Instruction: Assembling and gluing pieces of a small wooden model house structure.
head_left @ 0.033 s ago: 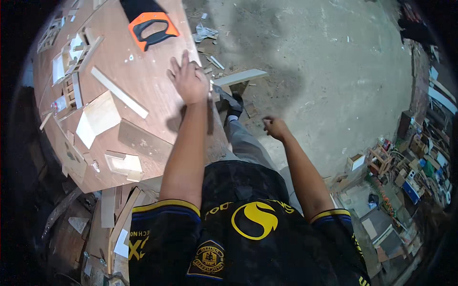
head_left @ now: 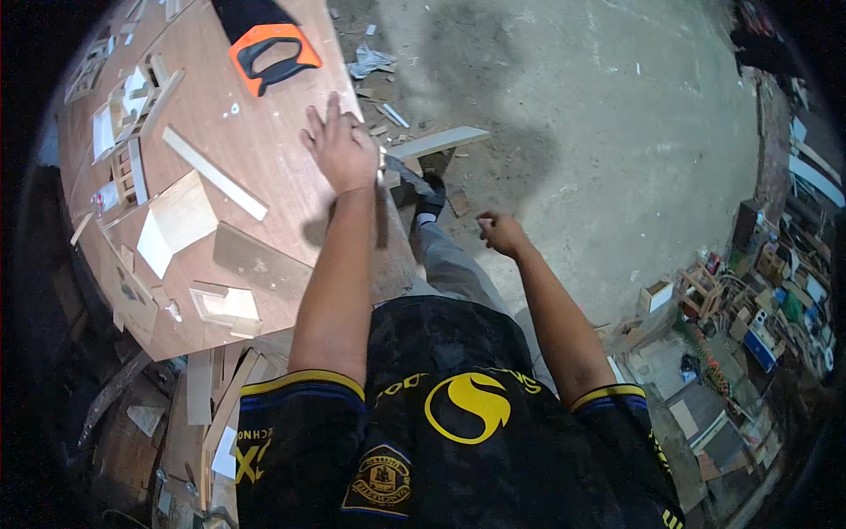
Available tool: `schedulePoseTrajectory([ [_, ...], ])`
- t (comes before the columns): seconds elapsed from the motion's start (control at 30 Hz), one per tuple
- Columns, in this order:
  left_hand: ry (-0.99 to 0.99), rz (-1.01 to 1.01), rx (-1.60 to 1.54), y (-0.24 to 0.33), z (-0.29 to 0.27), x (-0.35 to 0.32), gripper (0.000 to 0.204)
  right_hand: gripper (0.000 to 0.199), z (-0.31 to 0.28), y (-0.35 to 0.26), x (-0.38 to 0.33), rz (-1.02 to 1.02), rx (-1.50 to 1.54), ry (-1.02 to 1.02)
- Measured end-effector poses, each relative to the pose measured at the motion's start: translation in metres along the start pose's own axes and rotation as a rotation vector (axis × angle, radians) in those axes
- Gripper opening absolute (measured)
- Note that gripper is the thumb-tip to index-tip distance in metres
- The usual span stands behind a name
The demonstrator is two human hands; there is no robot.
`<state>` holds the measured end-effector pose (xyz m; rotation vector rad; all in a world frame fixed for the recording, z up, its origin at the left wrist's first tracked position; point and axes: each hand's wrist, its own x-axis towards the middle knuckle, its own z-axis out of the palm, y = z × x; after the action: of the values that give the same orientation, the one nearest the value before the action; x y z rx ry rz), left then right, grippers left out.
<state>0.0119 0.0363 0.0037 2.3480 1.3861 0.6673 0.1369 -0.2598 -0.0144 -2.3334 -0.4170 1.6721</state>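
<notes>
My left hand [head_left: 342, 152] lies on the wooden tabletop [head_left: 273, 141] near its right edge, fingers spread and pointing away from me. Nothing shows in its grasp, though its underside is hidden. Beyond it rests a handsaw [head_left: 275, 57] with an orange and black handle, its dark blade running out of view. Just right of the hand, a pale wooden board [head_left: 445, 141] sticks out past the table edge. My right hand [head_left: 502, 234] hangs in the air over the floor, fingers loosely bent and partly apart, with no object visible in it.
On the table's left lie a long wood strip [head_left: 214, 172], a pale angled panel [head_left: 182, 216], a brown plank [head_left: 260, 262] and several offcuts. Scraps and crumpled plastic [head_left: 368, 60] litter the floor beside the table. Tools and clutter [head_left: 762, 309] fill the far right.
The whole view has shifted slightly, and the table looks dimmer. My left hand stays on the tabletop; the fingers of my right hand have loosened a little.
</notes>
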Motion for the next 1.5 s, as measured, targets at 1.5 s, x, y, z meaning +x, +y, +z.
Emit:
schedulePoseTrajectory([
  [1.5,-0.055,0.08,0.149,0.007,0.007,-0.003,0.036,0.046,-0.022,0.108,-0.026,0.238,-0.193,0.82],
])
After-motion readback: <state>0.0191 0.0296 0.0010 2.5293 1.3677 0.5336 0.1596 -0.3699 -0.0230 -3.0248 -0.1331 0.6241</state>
